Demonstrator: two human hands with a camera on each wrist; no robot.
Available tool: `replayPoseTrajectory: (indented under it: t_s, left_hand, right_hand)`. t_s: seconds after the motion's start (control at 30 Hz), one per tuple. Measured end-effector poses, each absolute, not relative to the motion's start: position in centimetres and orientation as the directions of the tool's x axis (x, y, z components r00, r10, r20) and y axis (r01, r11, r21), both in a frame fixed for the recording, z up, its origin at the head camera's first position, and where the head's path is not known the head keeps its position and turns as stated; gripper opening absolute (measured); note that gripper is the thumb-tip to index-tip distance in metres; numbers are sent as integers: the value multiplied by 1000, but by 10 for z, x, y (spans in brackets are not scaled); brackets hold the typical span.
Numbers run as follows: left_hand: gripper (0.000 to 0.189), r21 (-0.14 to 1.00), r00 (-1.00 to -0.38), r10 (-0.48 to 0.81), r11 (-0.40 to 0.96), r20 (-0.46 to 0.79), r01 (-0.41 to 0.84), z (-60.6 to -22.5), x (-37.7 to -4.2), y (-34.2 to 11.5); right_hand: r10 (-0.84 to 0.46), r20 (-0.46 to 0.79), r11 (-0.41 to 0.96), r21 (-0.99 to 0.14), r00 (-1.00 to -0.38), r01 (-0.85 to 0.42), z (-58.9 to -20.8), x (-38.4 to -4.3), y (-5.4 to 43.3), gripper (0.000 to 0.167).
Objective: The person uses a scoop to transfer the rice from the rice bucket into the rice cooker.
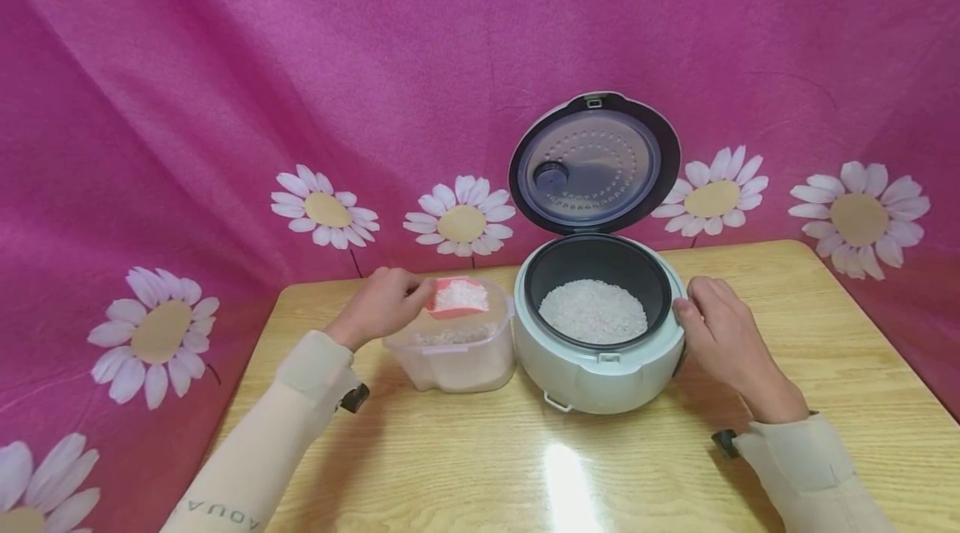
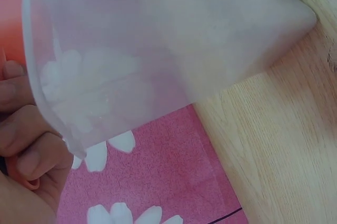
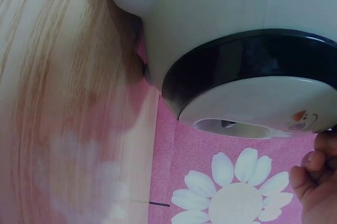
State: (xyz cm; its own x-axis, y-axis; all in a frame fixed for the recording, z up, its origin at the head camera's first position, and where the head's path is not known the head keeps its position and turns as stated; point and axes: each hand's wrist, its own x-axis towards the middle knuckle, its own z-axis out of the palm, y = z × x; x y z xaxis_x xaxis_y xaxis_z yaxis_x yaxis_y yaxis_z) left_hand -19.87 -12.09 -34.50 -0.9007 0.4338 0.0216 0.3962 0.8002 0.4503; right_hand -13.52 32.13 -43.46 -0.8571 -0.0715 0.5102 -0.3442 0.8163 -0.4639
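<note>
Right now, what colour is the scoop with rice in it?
The scoop is coral, an orange-pink; it shows best in the head view.

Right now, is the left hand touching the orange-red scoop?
Touching. The left wrist view shows the left hand gripping the orange-red scoop by its handle, fingers curled.

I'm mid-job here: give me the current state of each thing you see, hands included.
Red scoop: loaded with rice
Left hand: gripping the scoop
Plastic container: uncovered, part-filled with rice
Rice cooker: upright on the table
Lid: raised, open
Inner pot: seated in the cooker, rice inside
Right hand: touching the cooker's side
</note>
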Motion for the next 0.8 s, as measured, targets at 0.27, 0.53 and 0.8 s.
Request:
replayPoseTrajectory:
  t_s: [0.27, 0.53, 0.8]
  left_hand:
    - [48, 490, -905, 424, 782, 36, 385, -340, -200, -123]
    - [52, 472, -903, 425, 784, 66, 403, -332, -204, -120]
    - [53, 459, -890, 444, 774, 98, 437, -323, -207, -111]
  right_hand:
    - [-68, 531, 814, -460, -844, -355, -435, -136, 322, 14]
    - [-71, 535, 810, -461, -842, -361, -435, -136, 323, 13]
    - [-67, 514, 810, -472, -855, -347, -432, -134, 320, 14]
